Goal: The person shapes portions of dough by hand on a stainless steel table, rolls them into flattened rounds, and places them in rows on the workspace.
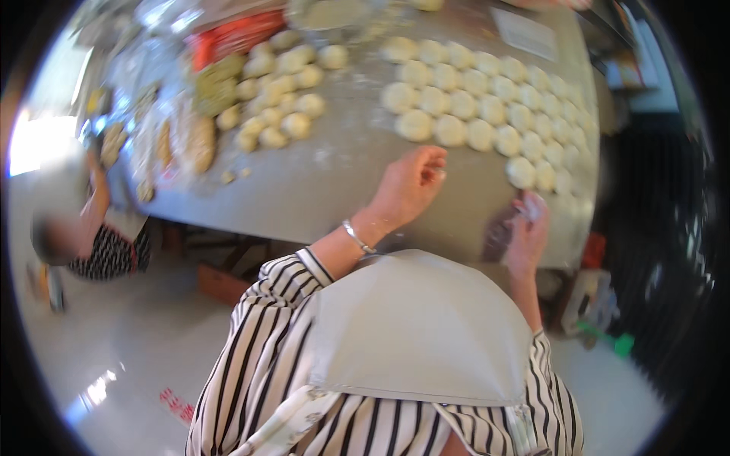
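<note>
Rows of round white dough pieces (pixel 479 135) lie on the metal table (pixel 346 167). My left hand (pixel 411 182) hovers just in front of the nearest row, its fingers curled in; whatever they may hold is hidden. A silver bracelet (pixel 359 237) circles that wrist. Near the table's front right, my right hand (pixel 531 224) is close to the nearest dough piece (pixel 521 173). Its fingers are bent together, with something dark at their tips that is too small to name. Beside it a dark, blurred patch (pixel 498 234) shows on the tabletop.
A looser group of dough balls (pixel 281 95) lies to the left, beside clear plastic bags and a red bag (pixel 237 36). Another person (pixel 95 228) is at the table's left end. A flat white sheet (pixel 525 34) lies at the back right.
</note>
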Motion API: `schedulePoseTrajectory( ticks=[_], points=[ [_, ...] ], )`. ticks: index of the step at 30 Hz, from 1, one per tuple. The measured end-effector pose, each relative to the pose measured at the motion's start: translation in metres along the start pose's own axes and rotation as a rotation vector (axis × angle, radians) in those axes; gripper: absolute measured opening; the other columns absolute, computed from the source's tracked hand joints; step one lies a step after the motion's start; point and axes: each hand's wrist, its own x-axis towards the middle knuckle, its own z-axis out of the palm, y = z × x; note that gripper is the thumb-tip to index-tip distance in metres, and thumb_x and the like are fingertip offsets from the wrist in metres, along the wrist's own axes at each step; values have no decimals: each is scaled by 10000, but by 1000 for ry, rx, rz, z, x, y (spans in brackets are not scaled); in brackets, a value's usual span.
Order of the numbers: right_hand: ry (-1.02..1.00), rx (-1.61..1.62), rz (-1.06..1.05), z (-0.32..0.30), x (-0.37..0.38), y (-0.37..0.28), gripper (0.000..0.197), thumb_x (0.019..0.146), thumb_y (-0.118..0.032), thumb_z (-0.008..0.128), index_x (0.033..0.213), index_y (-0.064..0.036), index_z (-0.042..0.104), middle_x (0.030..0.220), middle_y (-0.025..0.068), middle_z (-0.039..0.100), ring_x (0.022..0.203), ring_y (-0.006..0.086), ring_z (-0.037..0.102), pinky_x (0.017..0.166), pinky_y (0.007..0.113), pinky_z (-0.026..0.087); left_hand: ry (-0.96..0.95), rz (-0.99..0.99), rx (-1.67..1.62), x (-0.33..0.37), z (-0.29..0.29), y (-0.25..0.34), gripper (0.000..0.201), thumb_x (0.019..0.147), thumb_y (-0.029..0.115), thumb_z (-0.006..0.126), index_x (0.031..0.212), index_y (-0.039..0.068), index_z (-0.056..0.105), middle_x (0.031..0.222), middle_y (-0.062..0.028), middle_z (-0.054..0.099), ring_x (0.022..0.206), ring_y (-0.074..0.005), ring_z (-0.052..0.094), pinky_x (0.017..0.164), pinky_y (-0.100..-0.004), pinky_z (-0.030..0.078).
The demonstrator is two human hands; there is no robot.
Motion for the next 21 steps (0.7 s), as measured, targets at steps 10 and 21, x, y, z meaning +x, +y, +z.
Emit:
schedulePoseTrajectory(
  ticks=[10, 21],
  points=[
    [-335, -304, -209, 89, -22, -73, 441, 1020, -74, 607, 1451, -15, 535, 1317, 150, 682, 1133, 277, 693, 1005, 388, 532, 654, 142, 348, -52, -172, -57, 367, 937, 46, 722, 1298, 60, 659, 1164, -106, 718, 820, -207, 711, 701, -338, 588],
    [-636, -621, -866, 344, 67, -165, 496, 947, -145, 676, 1432, -106, 580, 1395, 174, 611, 1245, 391, 597, 1065, 467, 499, 463, 131, 695, -14, -205, -60, 476, 872, 82, 742, 1321, 98, 585, 1195, -128, 605, 995, -395, 667, 809, -484, 563]
  ],
)
